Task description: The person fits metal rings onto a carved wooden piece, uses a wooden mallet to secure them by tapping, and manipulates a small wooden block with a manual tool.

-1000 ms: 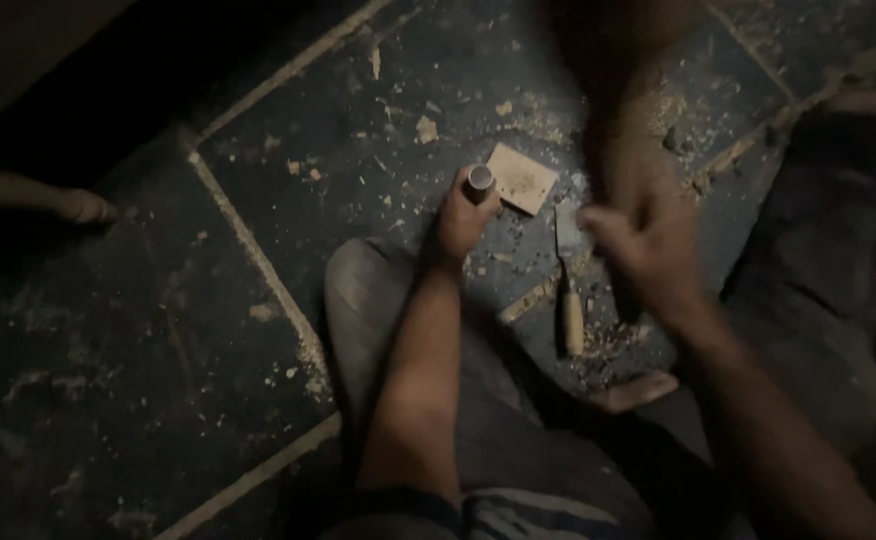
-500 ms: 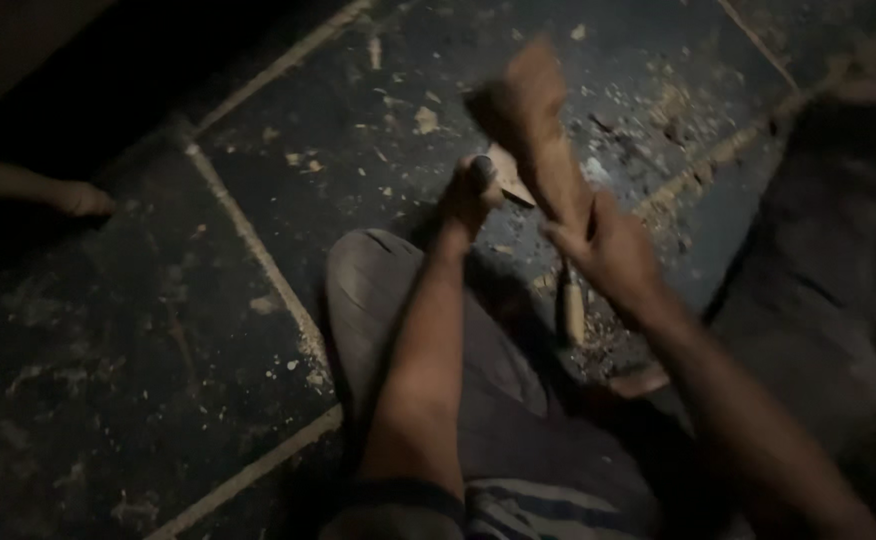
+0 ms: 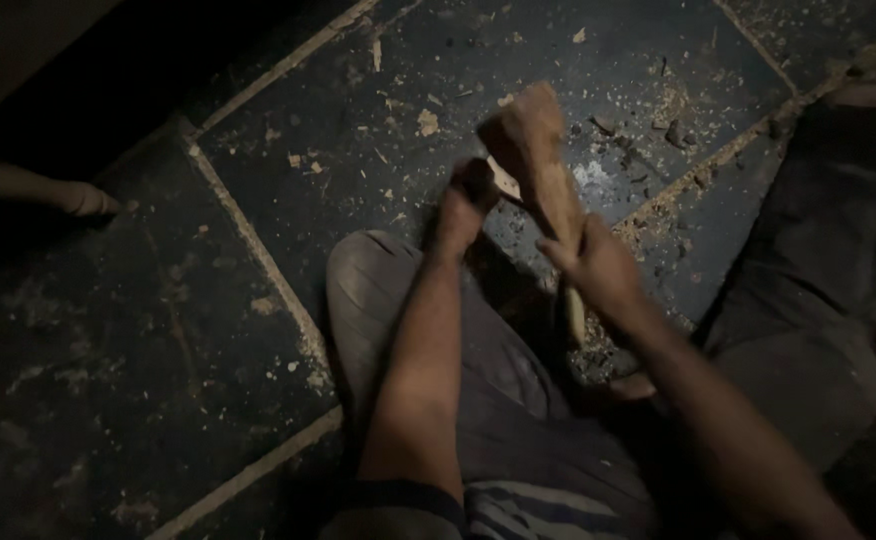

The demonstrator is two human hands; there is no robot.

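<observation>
Mallet [image 3: 538, 160], gripped in right hand [image 3: 598, 270], has dropped nearer left hand [image 3: 463, 205], its fingers clenched on something unseen.

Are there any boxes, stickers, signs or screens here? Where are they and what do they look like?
No, none show.
Wooden mallet: in the right hand, pale brown, blurred.
Left hand: closed around something I cannot make out.
Floor: dark tiles with pale joints, strewn with wood chips.
</observation>
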